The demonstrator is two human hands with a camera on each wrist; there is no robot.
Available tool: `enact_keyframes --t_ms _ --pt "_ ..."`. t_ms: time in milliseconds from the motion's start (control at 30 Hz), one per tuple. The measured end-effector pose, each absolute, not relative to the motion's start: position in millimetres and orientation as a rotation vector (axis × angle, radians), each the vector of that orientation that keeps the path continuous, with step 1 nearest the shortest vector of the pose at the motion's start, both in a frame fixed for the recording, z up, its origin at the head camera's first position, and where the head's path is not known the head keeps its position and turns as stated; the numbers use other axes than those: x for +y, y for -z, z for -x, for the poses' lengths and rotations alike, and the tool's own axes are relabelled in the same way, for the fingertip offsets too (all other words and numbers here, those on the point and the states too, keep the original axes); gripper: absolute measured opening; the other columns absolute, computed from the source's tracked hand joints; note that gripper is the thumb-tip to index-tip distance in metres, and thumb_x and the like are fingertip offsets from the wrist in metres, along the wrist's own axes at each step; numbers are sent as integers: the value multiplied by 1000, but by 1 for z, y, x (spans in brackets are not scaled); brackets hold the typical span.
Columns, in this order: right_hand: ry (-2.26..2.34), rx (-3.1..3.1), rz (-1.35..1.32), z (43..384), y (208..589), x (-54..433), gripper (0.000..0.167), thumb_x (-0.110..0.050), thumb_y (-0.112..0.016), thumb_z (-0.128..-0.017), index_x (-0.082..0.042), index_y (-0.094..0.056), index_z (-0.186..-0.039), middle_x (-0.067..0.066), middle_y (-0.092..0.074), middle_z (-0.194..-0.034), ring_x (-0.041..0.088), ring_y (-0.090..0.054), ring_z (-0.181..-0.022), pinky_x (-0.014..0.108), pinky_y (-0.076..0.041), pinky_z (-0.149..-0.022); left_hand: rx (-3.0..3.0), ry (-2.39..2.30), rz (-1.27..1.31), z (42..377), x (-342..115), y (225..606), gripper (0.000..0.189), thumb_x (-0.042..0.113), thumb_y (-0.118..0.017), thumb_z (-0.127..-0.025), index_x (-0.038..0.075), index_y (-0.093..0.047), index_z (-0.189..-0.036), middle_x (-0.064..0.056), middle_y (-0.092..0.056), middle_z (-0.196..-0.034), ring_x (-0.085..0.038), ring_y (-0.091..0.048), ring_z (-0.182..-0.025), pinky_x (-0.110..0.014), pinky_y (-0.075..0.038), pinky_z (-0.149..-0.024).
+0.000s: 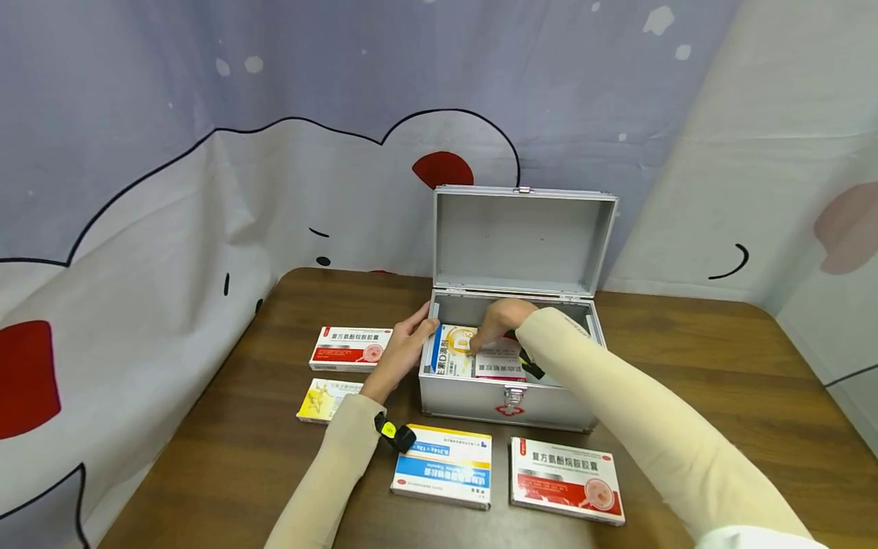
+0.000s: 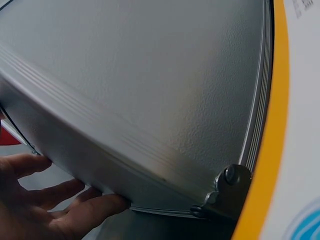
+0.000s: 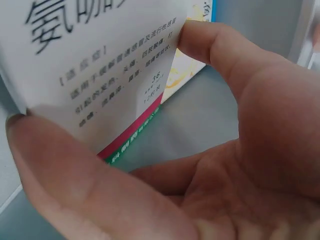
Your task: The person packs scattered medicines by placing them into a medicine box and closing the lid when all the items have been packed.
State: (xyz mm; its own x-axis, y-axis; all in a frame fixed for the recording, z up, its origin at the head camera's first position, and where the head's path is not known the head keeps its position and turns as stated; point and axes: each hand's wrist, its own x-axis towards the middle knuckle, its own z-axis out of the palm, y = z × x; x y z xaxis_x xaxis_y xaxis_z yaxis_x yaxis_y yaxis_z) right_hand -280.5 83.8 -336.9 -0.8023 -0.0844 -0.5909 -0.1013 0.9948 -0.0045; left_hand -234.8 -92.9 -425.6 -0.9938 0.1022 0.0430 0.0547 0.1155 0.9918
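Inside an open silver metal case point(image 1: 466, 398) stand medicine boxes. My right hand point(image 1: 504, 320) reaches into it; in the right wrist view, its thumb and fingers point(image 3: 65, 165) hold opposite edges of a white medicine box point(image 3: 115, 65) with a pink and green stripe. Next to that one is a vitamin D box point(image 1: 454, 352), yellow, white and blue. At the case's left rim, my left hand point(image 1: 403, 347) rests its fingertips, with the thumb lying along the top edge. The left wrist view shows these fingers point(image 2: 95, 212) extended against the metal wall point(image 2: 150, 100).
Left of the case lie a red and white box point(image 1: 350, 347) and a yellow and white box point(image 1: 328, 398). In front are a blue, white and yellow box point(image 1: 444, 467) and another red and white box point(image 1: 566, 480). The raised lid point(image 1: 524, 240) stands before a printed curtain point(image 1: 343, 69).
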Motion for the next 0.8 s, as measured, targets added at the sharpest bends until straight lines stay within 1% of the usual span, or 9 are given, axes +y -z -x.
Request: enact_keyframes --t_ms 100,167,267,367,533,633,667,700,800 --pt "-21 2501 137 282 341 83 67 -57 -65 -71 -5 -60 -112 9 -59 -111 20 -56 -94 35 -49 -79 2296 -2066 -150 235 -93 426 53 36 -51 -91 27 -37 -141 -22 -62 -108 -28 -63 -83 -38 -54 -68" --pt "-21 2509 146 283 344 84 67 -59 -67 -70 -6 -61 -110 8 -60 -105 20 -57 -90 34 -50 -75 2279 -2071 -138 235 -94 426 52 36 -51 -91 28 -37 -141 -24 -63 -103 -28 -64 -80 -43 -54 -66" --pt "-35 2512 188 285 349 87 69 -60 -67 -71 -5 -60 -111 8 -60 -99 20 -59 -85 32 -51 -70 2279 -2072 -125 235 -94 427 52 37 -51 -91 28 -37 -141 -23 -63 -103 -27 -64 -79 -41 -54 -64" --pt "-47 2497 240 286 354 89 70 -59 -64 -75 -3 -57 -115 9 -59 -102 20 -59 -82 31 -51 -67 2275 -2065 -109 235 -93 427 52 37 -51 -91 29 -37 -141 -23 -63 -102 -27 -64 -77 -40 -55 -62" --pt "-45 2492 252 284 357 89 69 -55 -64 -77 -2 -53 -120 10 -57 -106 18 -57 -72 25 -48 -56 2288 -2055 -104 235 -92 427 53 38 -51 -91 28 -37 -141 -22 -63 -102 -26 -65 -76 -39 -55 -60" --pt "-98 2506 264 283 357 88 61 -51 -71 -73 -3 -58 -108 9 -57 -96 16 -52 -66 25 -45 -53 2289 -2058 -107 235 -92 427 54 38 -51 -91 28 -37 -141 -22 -63 -103 -25 -65 -77 -40 -55 -62" --pt "-128 2503 285 283 358 88 57 -50 -73 -71 -3 -60 -101 8 -57 -90 17 -51 -65 25 -45 -53 2292 -2055 -106 235 -92 427 53 38 -51 -91 28 -37 -141 -22 -63 -103 -25 -65 -77 -40 -55 -62" --pt "-160 2502 301 283 358 87 53 -49 -75 -69 -4 -61 -93 7 -57 -85 17 -50 -65 26 -45 -53 2292 -2054 -109 236 -92 427 54 39 -50 -91 28 -36 -141 -22 -63 -104 -25 -65 -77 -40 -55 -63" --pt "-214 2511 345 283 360 87 49 -46 -79 -65 -4 -61 -81 5 -55 -76 18 -51 -67 28 -46 -57 2279 -2062 -114 237 -92 426 53 39 -51 -91 29 -36 -141 -22 -63 -106 -25 -64 -79 -41 -55 -64"
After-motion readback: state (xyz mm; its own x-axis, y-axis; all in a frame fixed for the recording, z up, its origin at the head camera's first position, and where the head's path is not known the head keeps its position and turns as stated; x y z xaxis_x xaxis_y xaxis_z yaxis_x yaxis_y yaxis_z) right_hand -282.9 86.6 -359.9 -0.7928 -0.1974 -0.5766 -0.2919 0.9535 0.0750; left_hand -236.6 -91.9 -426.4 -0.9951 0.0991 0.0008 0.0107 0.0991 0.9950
